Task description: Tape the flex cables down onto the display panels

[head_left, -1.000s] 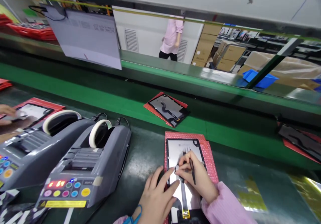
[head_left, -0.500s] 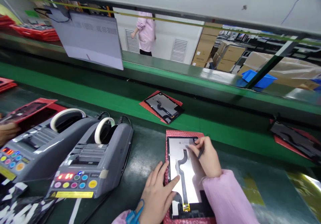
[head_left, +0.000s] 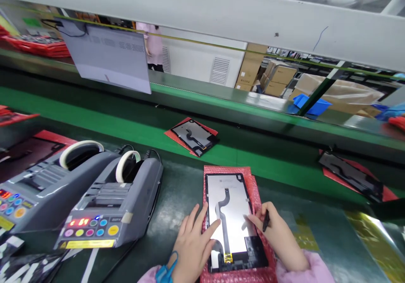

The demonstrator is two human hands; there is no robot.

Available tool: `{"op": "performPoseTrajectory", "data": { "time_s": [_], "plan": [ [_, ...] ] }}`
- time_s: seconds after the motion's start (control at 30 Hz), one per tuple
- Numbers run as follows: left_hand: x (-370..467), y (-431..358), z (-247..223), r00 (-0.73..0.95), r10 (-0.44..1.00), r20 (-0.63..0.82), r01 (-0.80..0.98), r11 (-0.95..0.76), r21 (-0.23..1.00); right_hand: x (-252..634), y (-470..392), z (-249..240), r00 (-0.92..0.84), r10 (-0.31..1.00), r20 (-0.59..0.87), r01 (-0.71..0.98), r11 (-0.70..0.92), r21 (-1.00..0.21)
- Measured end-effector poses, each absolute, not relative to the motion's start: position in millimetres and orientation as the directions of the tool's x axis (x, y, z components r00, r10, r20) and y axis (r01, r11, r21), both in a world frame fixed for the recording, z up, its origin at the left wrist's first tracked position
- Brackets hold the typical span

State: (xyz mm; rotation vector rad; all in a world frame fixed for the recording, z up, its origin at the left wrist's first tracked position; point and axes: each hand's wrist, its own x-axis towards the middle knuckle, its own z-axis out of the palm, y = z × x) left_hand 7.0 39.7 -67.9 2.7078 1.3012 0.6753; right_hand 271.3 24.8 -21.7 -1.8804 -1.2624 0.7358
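Display panel on red bubble wrap, left hand flat and open alongside, right hand pinching black pen.

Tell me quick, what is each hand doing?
Left hand: open, fingers spread flat on the screen panel.
Right hand: closed around a dark pen, fingertips touching the panel.

Both hands are bare. The right hand comes out of a pink sleeve. A blue band circles the wrist of the left hand.
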Motion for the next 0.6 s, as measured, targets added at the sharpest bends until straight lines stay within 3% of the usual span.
{"op": "performPoseTrajectory", "data": {
  "time_s": [0.23,0.4,0.6],
  "plan": [
    [7,40,-74,0.545,0.736,0.401,0.728,-0.653,0.209,274,24,-23,0.381,0.924,0.008,0.455,-0.18,-0.872],
    [6,44,-70,0.54,0.737,0.406,0.752,-0.639,0.161,269,28,-32,0.388,0.92,0.045,0.305,-0.082,-0.949],
    [-2,65,-82,0.553,0.559,0.618,0.678,-0.733,0.055,256,33,-20,0.441,0.887,0.138,0.312,-0.008,-0.95]
  ]
}}
